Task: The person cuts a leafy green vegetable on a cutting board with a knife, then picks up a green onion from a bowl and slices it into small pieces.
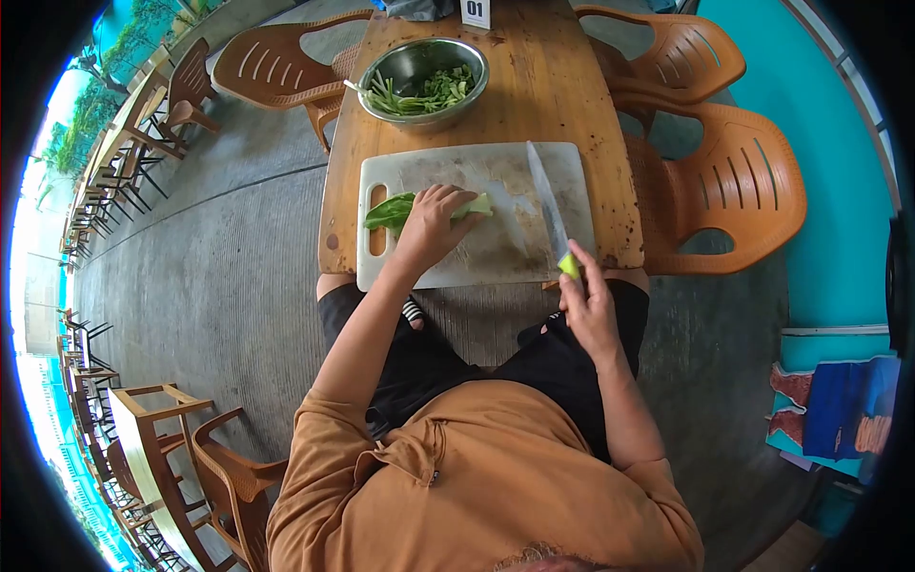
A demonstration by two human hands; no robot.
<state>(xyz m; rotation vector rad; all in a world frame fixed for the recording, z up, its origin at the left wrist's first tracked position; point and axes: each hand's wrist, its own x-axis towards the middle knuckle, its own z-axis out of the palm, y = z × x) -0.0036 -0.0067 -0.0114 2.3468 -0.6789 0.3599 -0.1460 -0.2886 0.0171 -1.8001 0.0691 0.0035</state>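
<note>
My left hand [435, 225] is closed over a leafy green vegetable [389, 212] that lies on the white cutting board [477, 269]. Its leaves stick out to the left of the hand, and the pale cut stem end shows on the right. In my right hand [589, 310] is a kitchen knife [547, 202] with a lime-green handle. The blade points away from me over the right side of the board, apart from the vegetable. Wet smears mark the board's surface. Beyond the board stands a metal bowl [419, 121] holding cut green stems and leaves.
The wooden table [543, 86] has a number sign [475, 13] at its far end. Orange-brown plastic chairs stand along both sides, one chair [734, 186] close on the right and another chair [276, 67] on the left. My legs are under the near edge.
</note>
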